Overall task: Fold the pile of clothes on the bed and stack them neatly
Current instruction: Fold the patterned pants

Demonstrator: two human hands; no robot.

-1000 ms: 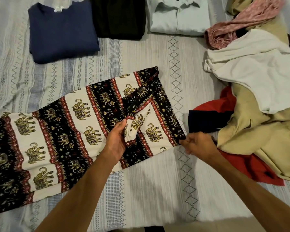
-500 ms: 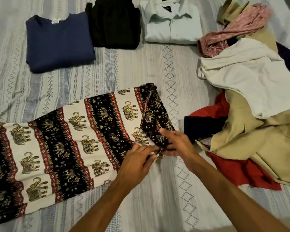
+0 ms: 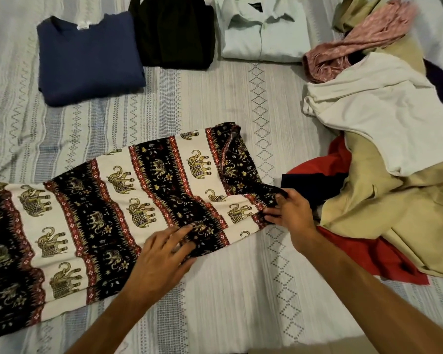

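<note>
Elephant pants (image 3: 118,208) are laid long-ways across the bed (image 3: 215,290), running out to the left, with their right end pinched by the right hand (image 3: 289,213) and pressed flat by the left hand (image 3: 161,256) with straight fingers.

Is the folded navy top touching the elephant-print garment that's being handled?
Apart. The head view shows a strip of bare striped bedspread between the folded navy top and the elephant-print garment, so they do not meet.
</note>
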